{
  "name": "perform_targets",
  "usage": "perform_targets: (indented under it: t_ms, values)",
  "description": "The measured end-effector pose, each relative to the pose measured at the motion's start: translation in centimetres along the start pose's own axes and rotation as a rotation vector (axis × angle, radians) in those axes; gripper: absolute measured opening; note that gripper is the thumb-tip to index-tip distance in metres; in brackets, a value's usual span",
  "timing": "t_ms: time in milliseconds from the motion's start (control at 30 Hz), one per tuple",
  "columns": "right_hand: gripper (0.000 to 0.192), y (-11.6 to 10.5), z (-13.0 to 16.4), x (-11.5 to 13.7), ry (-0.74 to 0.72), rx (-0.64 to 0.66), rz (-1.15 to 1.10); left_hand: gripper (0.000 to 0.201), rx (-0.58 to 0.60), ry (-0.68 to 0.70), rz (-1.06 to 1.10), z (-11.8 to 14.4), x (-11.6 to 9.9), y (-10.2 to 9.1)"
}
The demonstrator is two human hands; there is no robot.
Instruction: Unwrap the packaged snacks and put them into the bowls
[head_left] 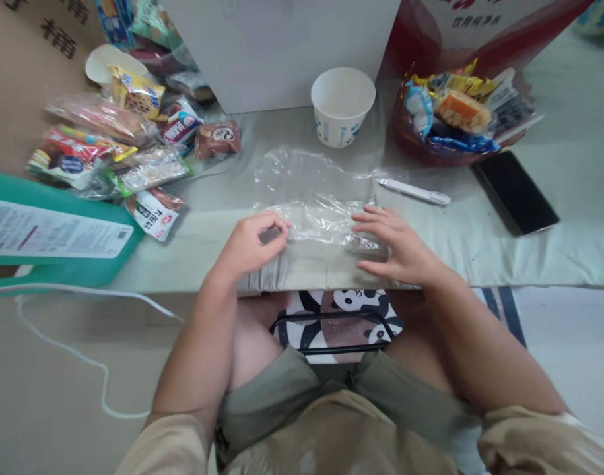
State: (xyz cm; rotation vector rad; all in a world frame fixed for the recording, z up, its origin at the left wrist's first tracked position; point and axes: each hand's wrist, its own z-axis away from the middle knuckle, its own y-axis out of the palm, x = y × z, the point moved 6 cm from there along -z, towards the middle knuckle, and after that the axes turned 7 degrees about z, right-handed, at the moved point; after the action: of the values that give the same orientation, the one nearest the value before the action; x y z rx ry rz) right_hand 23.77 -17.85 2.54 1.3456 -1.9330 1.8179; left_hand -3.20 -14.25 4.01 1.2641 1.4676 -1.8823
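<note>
A clear plastic bag (314, 191), crinkled and lying flat, is spread on the cloth-covered table in front of me. My left hand (252, 244) is at its near left corner, thumb and forefinger curled together in a pinch on the film. At the bag's near right side is my right hand (395, 247), with its fingers spread apart and nothing held in them. A white paper cup (342, 105) stands upright behind the bag. Just right of the bag lies a slim white utility knife (414, 191).
Packaged snacks (128, 145) are heaped at the left, beside a green container (84, 244) with a white label. A dark red bowl (420, 148) of wrapped snacks and a black phone (517, 192) are at the right. A white box (286, 53) stands behind the cup.
</note>
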Motion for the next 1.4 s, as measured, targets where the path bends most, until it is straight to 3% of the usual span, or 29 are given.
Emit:
perform_targets:
  t_ms: [67,200,233,333,400,567,667,800,900,1033,1100,1233,1400]
  values:
    - [0.015,0.0,0.3,-0.4,0.088,-0.059,-0.029,0.017,0.061,0.003,0.061,-0.1,0.2,-0.2]
    - [0.016,-0.6,0.7,-2.5,0.365,-0.299,-0.394,0.052,0.307,0.068,-0.032,0.1,0.3,0.6]
    - [0.018,-0.8,0.7,-3.0,0.419,-0.369,-0.498,0.050,0.326,0.069,-0.062,0.1,0.6,0.7]
    - [0.020,-1.2,0.9,-4.2,0.527,-0.542,-0.679,0.019,0.213,0.067,-0.058,-0.5,1.2,0.3]
    - [0.019,-1.3,1.0,-4.5,0.557,-0.592,-0.683,0.015,0.054,0.091,0.046,-1.0,1.2,-0.3]
    - [0.036,-1.2,1.4,-4.4,0.490,-0.566,-0.607,0.039,-0.376,0.149,0.522,-1.5,1.2,-2.0]
    - [0.037,-1.1,1.5,-3.6,0.445,-0.502,-0.567,0.045,-0.480,0.076,0.604,-1.5,1.7,-2.1]
    - [0.040,-0.9,1.6,-2.8,0.541,-0.391,-0.398,0.035,-0.479,-0.088,0.369,-1.3,2.2,-2.0]
    - [0.045,-0.5,1.7,-3.1,0.642,-0.401,-0.418,0.041,-0.473,-0.082,0.325,-1.2,2.3,-2.5]
    - [0.044,-0.2,1.6,-3.9,0.737,-0.462,-0.525,0.048,-0.215,-0.036,0.383,-2.0,2.1,-1.3]
    - [0.036,-0.2,1.5,-4.1,0.774,-0.464,-0.532,0.040,-0.158,-0.087,0.352,-2.2,2.3,-0.5]
    - [0.021,-0.7,2.1,-4.6,0.804,-0.424,-0.384,0.023,-0.236,-0.218,0.348,-2.6,3.1,-0.2]
    - [0.047,-1.7,3.0,-4.8,0.676,-0.394,0.018,0.010,-0.287,-0.274,0.045,-2.5,3.7,-1.0]
